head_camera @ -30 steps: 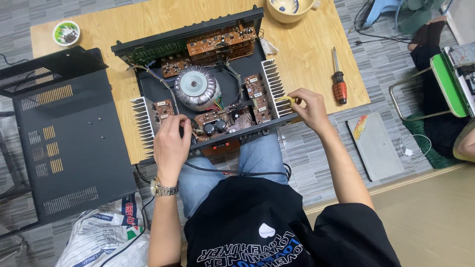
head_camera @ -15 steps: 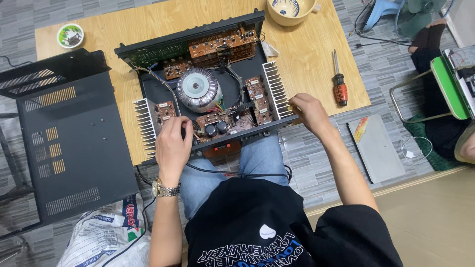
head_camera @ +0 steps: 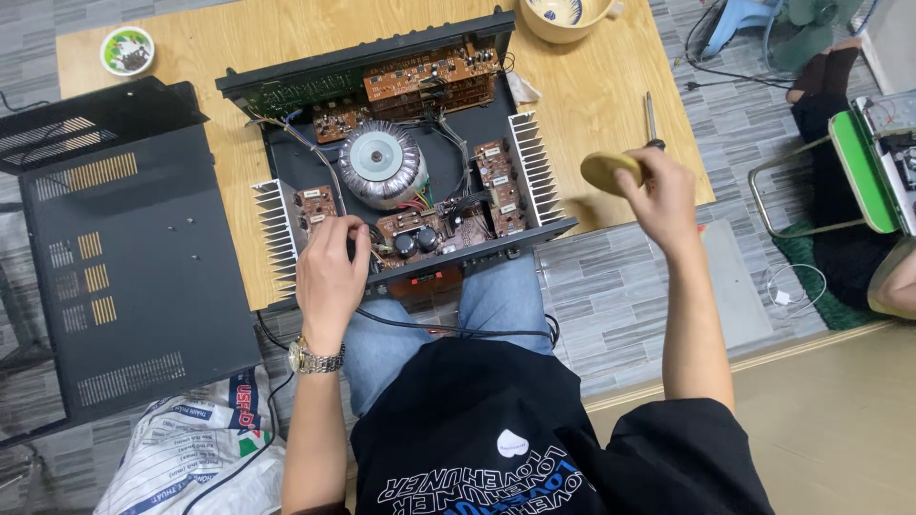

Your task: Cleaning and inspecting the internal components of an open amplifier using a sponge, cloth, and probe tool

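Open amplifier chassis (head_camera: 401,162) on the wooden desk (head_camera: 611,86), both hands at work.

The left hand (head_camera: 329,272) rests on the chassis's near-left corner, fingers curled against a small circuit board (head_camera: 315,203) beside the finned heatsink (head_camera: 275,234). The right hand (head_camera: 663,195) hovers off the right edge of the chassis, closed around a yellow-handled screwdriver (head_camera: 611,170), above the desk's near edge. A toroidal transformer (head_camera: 382,162) sits mid-chassis; the removed black cover (head_camera: 114,267) lies left.

Matt wooden table (head_camera: 611,86), ribbed metal heatsinks (head_camera: 534,167)
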